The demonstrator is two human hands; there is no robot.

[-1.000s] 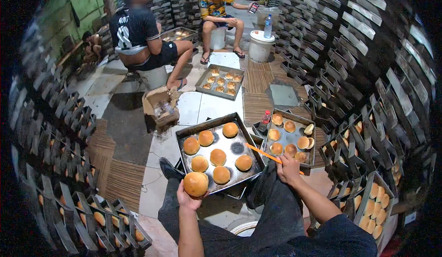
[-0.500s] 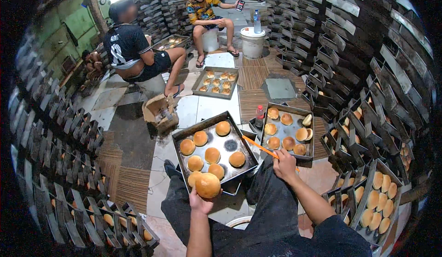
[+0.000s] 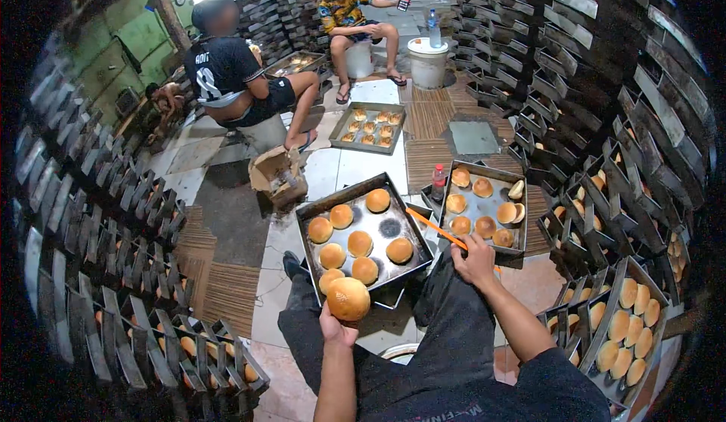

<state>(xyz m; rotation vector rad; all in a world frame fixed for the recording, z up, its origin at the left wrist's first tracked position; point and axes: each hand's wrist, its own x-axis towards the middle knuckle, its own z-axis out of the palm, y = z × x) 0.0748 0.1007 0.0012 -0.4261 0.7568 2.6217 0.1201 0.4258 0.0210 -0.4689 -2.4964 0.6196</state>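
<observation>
My left hand (image 3: 339, 328) grips a round golden-brown bun (image 3: 348, 299) from below, raised over the near edge of a square metal tray (image 3: 310, 212). Several more buns (image 3: 359, 243) sit in that tray. My right hand (image 3: 475, 261) is closed around a long, thin orange tool (image 3: 437, 228); its kind is unclear. Its far end reaches over the tray's right edge, and a short orange bit shows past my fist. Just beyond this hand, a second tray (image 3: 523, 229) holds several buns, some of them cut open.
Ahead are a torn cardboard box (image 3: 277, 178), a tray of topped buns (image 3: 399, 144) and a small red-capped bottle (image 3: 439, 183). Tall stacks of metal trays (image 3: 529, 66) line both sides. Two people sit farther off, one holding a phone (image 3: 404, 1). A bun-filled tray (image 3: 626, 331) stands at right.
The whole view has shifted, so most things appear farther right. Both hands keep their holds, on the bun and the orange tool.
</observation>
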